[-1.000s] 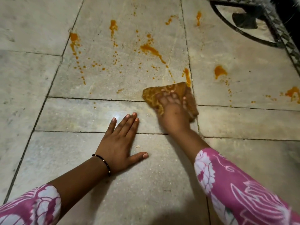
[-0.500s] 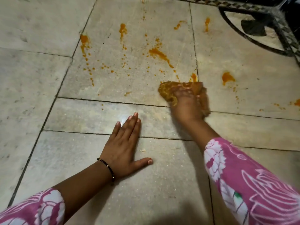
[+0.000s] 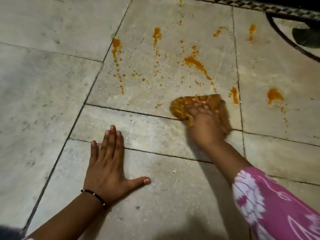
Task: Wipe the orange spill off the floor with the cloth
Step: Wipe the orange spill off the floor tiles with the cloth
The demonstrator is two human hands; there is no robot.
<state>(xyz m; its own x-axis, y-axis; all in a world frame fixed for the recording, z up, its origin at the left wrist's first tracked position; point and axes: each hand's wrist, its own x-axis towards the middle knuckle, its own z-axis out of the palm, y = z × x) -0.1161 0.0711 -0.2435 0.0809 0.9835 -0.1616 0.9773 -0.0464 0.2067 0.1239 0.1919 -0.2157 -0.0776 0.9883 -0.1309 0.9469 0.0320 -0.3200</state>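
Orange spill [image 3: 195, 62] is splashed in streaks and drops across the grey stone floor [image 3: 52, 101], with more blobs at the right [image 3: 274, 95] and by a tile joint [image 3: 234, 94]. A crumpled cloth [image 3: 187, 104], stained orange, lies on the floor at the near edge of the splashes. My right hand [image 3: 206, 125] presses down on the cloth and grips it; the cloth is blurred. My left hand [image 3: 107, 163] rests flat on the floor with fingers spread, to the left of the cloth and nearer to me, holding nothing.
A dark curved metal frame [image 3: 284, 32] and a patterned border strip [image 3: 259, 6] run along the top right corner. Dark grout lines cross the floor. Pink flowered sleeves cover both of my forearms near the bottom edge.
My right hand has slid the cloth a little to the left along the tile joint, uncovering the orange streak by the joint. The view has shifted. My left hand stays planted.
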